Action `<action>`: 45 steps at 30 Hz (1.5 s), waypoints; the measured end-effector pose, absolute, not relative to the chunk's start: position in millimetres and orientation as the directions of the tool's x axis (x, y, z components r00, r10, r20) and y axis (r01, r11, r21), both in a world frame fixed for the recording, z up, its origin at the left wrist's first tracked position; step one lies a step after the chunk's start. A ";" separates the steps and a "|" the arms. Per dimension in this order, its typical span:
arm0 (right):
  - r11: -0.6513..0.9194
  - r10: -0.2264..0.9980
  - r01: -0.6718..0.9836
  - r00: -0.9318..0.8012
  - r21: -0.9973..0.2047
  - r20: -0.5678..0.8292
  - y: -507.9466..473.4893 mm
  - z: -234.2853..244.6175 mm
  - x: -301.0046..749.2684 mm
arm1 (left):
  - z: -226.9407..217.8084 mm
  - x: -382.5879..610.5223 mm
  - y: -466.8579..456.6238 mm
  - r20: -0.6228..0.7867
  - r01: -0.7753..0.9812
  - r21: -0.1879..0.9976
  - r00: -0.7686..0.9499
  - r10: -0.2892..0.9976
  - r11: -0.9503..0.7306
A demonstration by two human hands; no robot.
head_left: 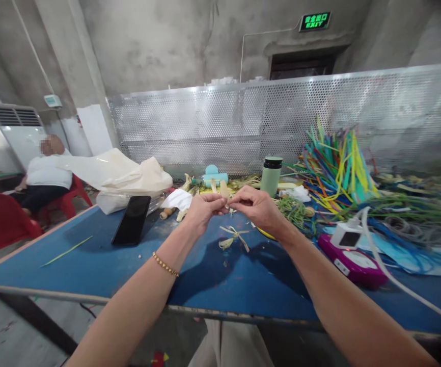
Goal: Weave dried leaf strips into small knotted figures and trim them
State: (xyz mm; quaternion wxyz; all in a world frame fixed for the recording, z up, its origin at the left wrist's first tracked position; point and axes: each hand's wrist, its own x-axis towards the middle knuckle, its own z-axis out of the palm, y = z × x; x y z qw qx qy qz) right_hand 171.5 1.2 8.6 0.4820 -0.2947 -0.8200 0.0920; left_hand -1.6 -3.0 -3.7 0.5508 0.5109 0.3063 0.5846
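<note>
Over the middle of the blue table, my left hand [205,208] and my right hand [257,206] meet fingertip to fingertip. Both are closed in a pinch on a pale, dry, leaf-like strip [224,189], whose flat ends stick up above the left fingers. Its lower part is hidden by the fingers. On the table just below the hands lies a small bundle of pale dry strips [234,238], with loops and loose ends spread out. A gold bead bracelet [166,265] circles my left wrist.
A black phone [132,221] and a green strip [66,251] lie left. A green flask [271,177] stands behind my right hand. Right are colourful strips [342,168], a purple power strip [352,260] and a white cable [392,285]. A seated person [48,171] is far left.
</note>
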 end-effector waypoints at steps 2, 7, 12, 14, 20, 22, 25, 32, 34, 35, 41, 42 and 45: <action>0.759 0.644 0.393 -0.332 -0.520 0.689 1.4 7.6 170.6 | -5.2 -1.4 -2.1 0.264 -0.322 0.923 0.131 0.956 -0.211; 0.635 0.772 0.325 -0.249 -0.701 0.585 3.4 5.8 168.6 | -6.2 -0.8 -1.4 0.282 -0.316 0.922 0.150 0.948 -0.225; 0.606 0.795 0.326 -0.265 -0.726 0.545 5.0 5.7 170.9 | -4.8 0.2 -2.9 0.305 -0.304 0.920 0.158 0.939 -0.247; 0.611 0.791 0.328 -0.291 -0.720 0.539 5.2 5.4 171.8 | -4.4 1.3 -4.0 0.309 -0.303 0.921 0.183 0.933 -0.246; 0.620 0.779 0.391 -0.202 -0.680 0.594 4.1 4.7 169.7 | -6.6 5.2 -4.8 0.369 -0.320 0.903 0.233 0.900 -0.288; 0.612 0.787 0.382 -0.204 -0.692 0.583 2.2 5.4 168.0 | -7.8 5.5 -3.9 0.370 -0.326 0.900 0.214 0.904 -0.291; 0.595 0.803 0.341 -0.211 -0.728 0.558 -0.8 6.9 165.9 | -8.2 5.4 -2.9 0.363 -0.325 0.901 0.200 0.910 -0.288; 0.458 0.881 0.201 -0.231 -0.866 0.412 -4.7 9.2 166.1 | -3.5 5.8 -7.6 0.289 -0.254 0.940 0.234 0.928 -0.229; 0.442 0.887 0.165 -0.230 -0.882 0.401 -5.6 10.2 167.0 | -2.4 5.1 -8.9 0.237 -0.203 0.960 0.237 0.942 -0.191; 0.438 0.887 0.151 -0.232 -0.886 0.399 -6.0 10.6 167.4 | -2.2 4.8 -9.3 0.224 -0.183 0.966 0.232 0.947 -0.184; 0.414 0.896 0.102 -0.223 -0.905 0.385 -5.5 9.8 168.0 | -5.3 4.9 -6.7 0.269 -0.183 0.955 0.194 0.943 -0.234; 0.411 0.897 0.102 -0.223 -0.906 0.382 -5.0 9.2 167.6 | -6.1 5.0 -6.1 0.268 -0.189 0.954 0.188 0.945 -0.233; 0.425 0.890 0.106 -0.229 -0.899 0.394 -4.0 7.9 165.6 | -7.1 4.8 -5.6 0.256 -0.209 0.954 0.183 0.949 -0.217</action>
